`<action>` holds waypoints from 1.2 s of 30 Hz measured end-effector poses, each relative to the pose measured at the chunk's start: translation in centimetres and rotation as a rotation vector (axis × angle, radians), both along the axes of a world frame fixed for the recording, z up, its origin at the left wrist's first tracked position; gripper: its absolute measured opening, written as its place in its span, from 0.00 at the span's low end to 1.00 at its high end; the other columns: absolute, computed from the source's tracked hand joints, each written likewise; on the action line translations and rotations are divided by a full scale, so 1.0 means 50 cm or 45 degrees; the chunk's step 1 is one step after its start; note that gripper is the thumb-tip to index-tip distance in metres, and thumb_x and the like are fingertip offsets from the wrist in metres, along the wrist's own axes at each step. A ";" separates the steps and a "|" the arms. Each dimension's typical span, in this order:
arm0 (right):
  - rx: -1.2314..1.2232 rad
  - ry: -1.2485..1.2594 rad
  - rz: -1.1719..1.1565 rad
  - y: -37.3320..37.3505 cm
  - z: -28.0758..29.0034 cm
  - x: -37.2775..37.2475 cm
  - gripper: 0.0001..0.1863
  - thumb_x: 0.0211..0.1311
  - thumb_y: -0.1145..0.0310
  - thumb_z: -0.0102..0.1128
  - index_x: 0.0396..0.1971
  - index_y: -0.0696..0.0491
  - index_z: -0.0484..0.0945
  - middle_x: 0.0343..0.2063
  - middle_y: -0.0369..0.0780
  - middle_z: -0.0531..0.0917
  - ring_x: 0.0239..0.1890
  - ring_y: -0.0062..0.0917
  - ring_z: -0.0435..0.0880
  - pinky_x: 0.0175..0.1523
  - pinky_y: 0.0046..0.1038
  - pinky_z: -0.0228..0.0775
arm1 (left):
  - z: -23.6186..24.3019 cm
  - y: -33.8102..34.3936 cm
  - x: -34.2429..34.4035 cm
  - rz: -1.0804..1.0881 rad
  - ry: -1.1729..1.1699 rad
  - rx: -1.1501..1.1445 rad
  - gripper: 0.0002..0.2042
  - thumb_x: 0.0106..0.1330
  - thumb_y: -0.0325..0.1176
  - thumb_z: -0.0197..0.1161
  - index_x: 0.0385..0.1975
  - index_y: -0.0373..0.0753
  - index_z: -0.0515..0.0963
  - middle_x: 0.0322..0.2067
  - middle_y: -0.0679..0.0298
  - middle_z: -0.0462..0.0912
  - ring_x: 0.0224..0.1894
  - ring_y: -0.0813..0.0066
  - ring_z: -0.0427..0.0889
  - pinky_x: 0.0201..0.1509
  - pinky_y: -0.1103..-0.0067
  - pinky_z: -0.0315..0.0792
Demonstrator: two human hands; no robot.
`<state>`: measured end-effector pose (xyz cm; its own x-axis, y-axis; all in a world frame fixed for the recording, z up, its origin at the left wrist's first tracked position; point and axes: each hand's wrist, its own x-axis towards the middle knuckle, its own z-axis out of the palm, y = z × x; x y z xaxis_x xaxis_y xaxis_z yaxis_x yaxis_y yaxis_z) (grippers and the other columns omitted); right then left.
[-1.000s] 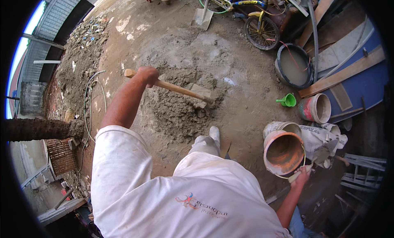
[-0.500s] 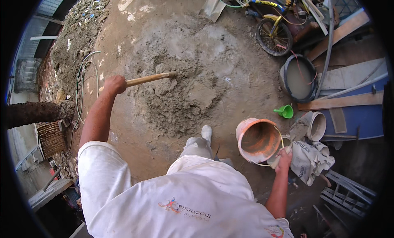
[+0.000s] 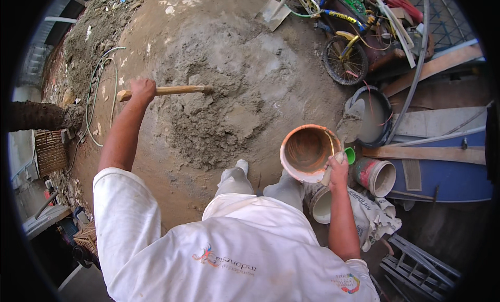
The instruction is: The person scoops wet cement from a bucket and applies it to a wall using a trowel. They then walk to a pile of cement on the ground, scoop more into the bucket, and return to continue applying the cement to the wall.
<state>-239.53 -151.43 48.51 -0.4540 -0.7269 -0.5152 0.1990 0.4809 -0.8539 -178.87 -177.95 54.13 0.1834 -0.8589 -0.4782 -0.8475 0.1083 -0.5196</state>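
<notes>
My left hand [image 3: 142, 89] is closed round the wooden handle of a hoe [image 3: 179, 90]. The far end of that handle meets a heap of wet grey mortar [image 3: 213, 127], where the blade is buried from sight. In my right hand [image 3: 338, 169] are the wire handle of an orange-lined bucket [image 3: 286, 155] and the pale grip of a trowel [image 3: 352, 121]. The bucket hangs tilted, its mouth toward me, with wet residue inside. Beyond its rim the trowel's mortar-coated blade points away, close to a dark tub of cloudy water [image 3: 376, 117].
A green scoop [image 3: 349, 155], a white bucket [image 3: 383, 178] and an empty-looking sack [image 3: 367, 218] lie to the right. A bicycle [image 3: 345, 60] and shovel [image 3: 273, 13] are at the back. A hose [image 3: 89, 101] loops at left; a ladder [image 3: 416, 265] lies at lower right.
My right hand has brought the bucket and trowel leftward and farther from me. My left hand has shifted slightly, still on the hoe. The whole view has turned a little.
</notes>
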 end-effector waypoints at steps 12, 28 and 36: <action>0.073 -0.346 0.512 -0.238 -0.070 -0.095 0.17 0.60 0.76 0.58 0.48 0.55 0.67 0.32 0.37 0.76 0.30 0.20 0.80 0.34 0.26 0.78 | -0.053 0.299 -0.563 0.532 1.497 -0.176 0.28 0.62 0.37 0.67 0.64 0.44 0.69 0.63 0.49 0.70 0.67 0.53 0.66 0.71 0.67 0.60; 0.339 0.216 1.239 -0.432 -0.103 -0.050 0.28 0.56 0.72 0.60 0.57 0.62 0.64 0.22 0.38 0.78 0.16 0.21 0.75 0.21 0.27 0.71 | -0.298 0.275 -0.935 2.004 2.489 -0.398 0.10 0.69 0.27 0.54 0.48 0.39 0.66 0.29 0.63 0.75 0.25 0.74 0.79 0.29 0.75 0.77; 0.405 0.589 1.270 -0.613 -0.337 -0.310 0.25 0.51 0.71 0.64 0.52 0.59 0.72 0.27 0.43 0.79 0.22 0.26 0.78 0.26 0.31 0.73 | -0.444 0.249 -0.950 2.390 2.311 -0.867 0.06 0.71 0.31 0.53 0.39 0.40 0.62 0.26 0.64 0.71 0.22 0.73 0.77 0.27 0.76 0.77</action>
